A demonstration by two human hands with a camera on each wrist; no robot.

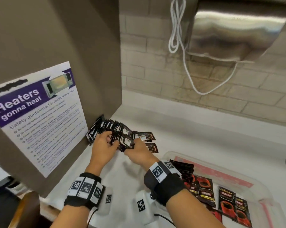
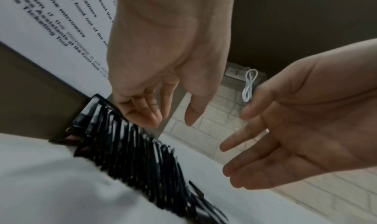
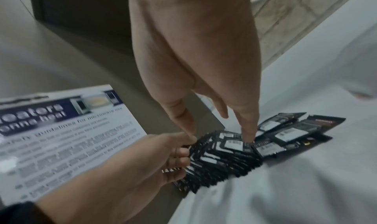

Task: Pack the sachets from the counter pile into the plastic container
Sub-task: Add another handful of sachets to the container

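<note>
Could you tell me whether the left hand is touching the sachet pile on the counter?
Touching: the right wrist view shows the left hand's fingertips against the sachet pile.

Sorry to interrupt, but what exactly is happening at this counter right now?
A person is gathering small black sachets heaped on the white counter against a brown panel. The left hand and right hand close in on the heap from either side, fingers touching it. The clear plastic container nearby already holds red-and-black sachets.
</note>
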